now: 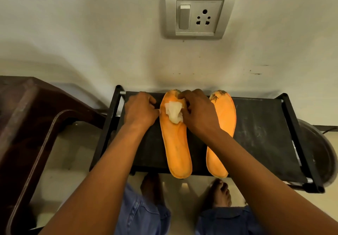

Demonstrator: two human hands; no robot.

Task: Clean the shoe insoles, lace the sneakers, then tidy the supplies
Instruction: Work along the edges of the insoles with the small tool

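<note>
Right hand (198, 112), wipe (173, 113) on insole (176, 143)

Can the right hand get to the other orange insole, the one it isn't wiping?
Probably yes. The right hand holds the wipe on the left insole, and the other insole lies uncovered right beside its wrist, nothing between.

We scan for lettering and find none we can read: the dark marks at the toe of each orange insole (175, 139) stay too smudged to make out.

R hand (198, 111) hides its fingers & wipe (174, 112) edge.
</note>
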